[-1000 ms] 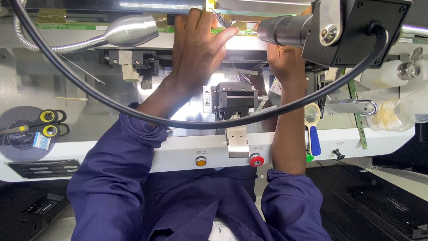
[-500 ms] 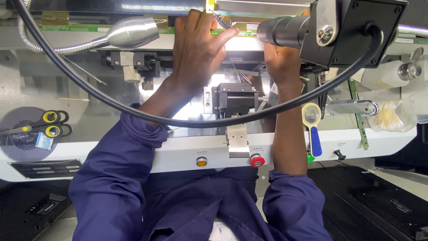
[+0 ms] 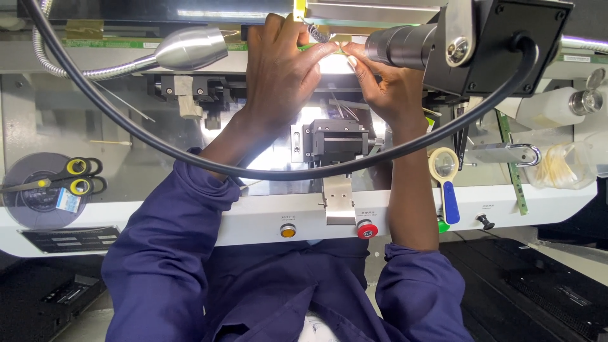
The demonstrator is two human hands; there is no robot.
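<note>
Green circuit strip (image 3: 316,45), thin and long, lies along the lit ledge at the top centre of the frame, and both hands meet on it there. Largest in view is the white bench (image 3: 190,221) of the machine, running across the middle of the frame, with its orange button (image 3: 288,230) and red button (image 3: 367,229) on the front edge. A black camera housing (image 3: 487,44) with its lens barrel fills the upper right, its thick black cable (image 3: 190,158) looping across the forearms. Compared with a second ago, the right hand (image 3: 386,82) has risen from just under the lens to the ledge, so its fingertips (image 3: 354,60) now touch those of the left hand (image 3: 282,69); the left hand has barely shifted. Left fingers are pressed close together and laid flat on the strip; right fingers are bunched, seemingly pinching its edge, though the grip itself is too small to be sure. My reading is that both hands now work one spot together. Smaller things: the chrome lamp (image 3: 190,49) upper left, yellow-handled scissors (image 3: 76,177) at left, and a blue-handled magnifier (image 3: 446,183) right of centre.
</note>
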